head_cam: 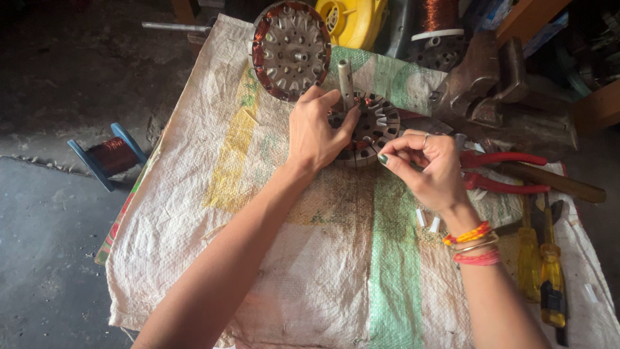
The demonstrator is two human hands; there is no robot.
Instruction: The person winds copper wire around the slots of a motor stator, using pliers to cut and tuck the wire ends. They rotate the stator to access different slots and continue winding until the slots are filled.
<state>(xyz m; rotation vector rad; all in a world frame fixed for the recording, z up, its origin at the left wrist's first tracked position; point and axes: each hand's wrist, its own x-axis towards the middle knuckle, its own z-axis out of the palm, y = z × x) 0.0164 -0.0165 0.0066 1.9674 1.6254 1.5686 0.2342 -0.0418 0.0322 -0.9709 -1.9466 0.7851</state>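
Her left hand [314, 132] clamps the slotted motor stator [368, 129] on the woven sack [323, 258], while the right hand [429, 169] pinches something too small to make out.

One package-type item only: a woven plastic sack [310, 258], laid flat as a cover over the worktop. Off-white weave, roughly rectangular, edges frayed and rumpled. Broad green printed stripe runs from the far right corner down toward the near edge, right of centre. Faded yellow printed patch on the left half; a thin red-and-green printed strip shows along the left border. Brown stains in the middle. Some faint green print near the centre, too worn to make out. No separate labels, signs or screens visible anywhere.
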